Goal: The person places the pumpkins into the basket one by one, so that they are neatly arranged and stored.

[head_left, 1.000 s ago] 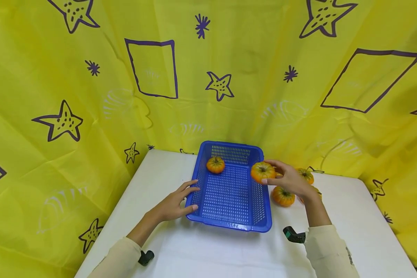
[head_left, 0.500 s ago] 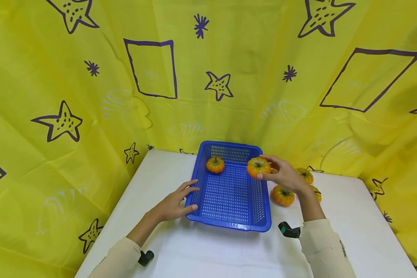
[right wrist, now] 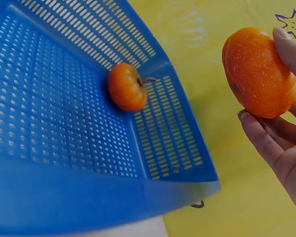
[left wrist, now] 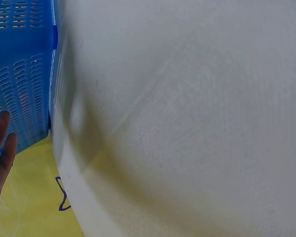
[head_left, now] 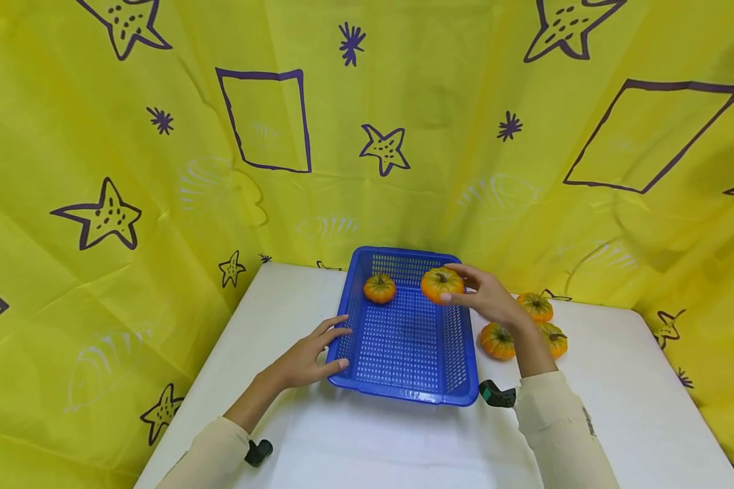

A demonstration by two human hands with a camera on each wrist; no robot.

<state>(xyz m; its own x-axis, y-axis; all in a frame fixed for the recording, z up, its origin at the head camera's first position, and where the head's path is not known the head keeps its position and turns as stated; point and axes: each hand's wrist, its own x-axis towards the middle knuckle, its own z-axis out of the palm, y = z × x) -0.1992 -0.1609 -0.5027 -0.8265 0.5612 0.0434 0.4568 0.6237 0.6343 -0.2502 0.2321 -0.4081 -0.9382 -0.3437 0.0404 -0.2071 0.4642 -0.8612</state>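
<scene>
My right hand (head_left: 491, 297) holds a small orange pumpkin (head_left: 438, 288) between thumb and fingers, over the right back part of a blue plastic basket (head_left: 406, 396). In the right wrist view the held pumpkin (right wrist: 256, 74) shows its speckled orange side. Another small pumpkin (head_left: 379, 289) with a curved stem sits inside the basket, towards the back left corner. At the basket's left side, my left hand (head_left: 300, 360) rests with relaxed, spread fingers right at the rim. The left wrist view shows its fingers (left wrist: 6, 153) against the perforated wall (left wrist: 19, 94).
Right of the basket, several more pumpkins lie close together on the white table: one near the basket (head_left: 497, 341), one at the back (head_left: 536, 307), another partly behind the right wrist (head_left: 553, 339). A yellow curtain (head_left: 385, 204) with starfish drawings surrounds the table.
My right hand has carried its pumpkin left and slightly back, from the basket's right rim to over its inside. The left hand and basket have stayed in place.
</scene>
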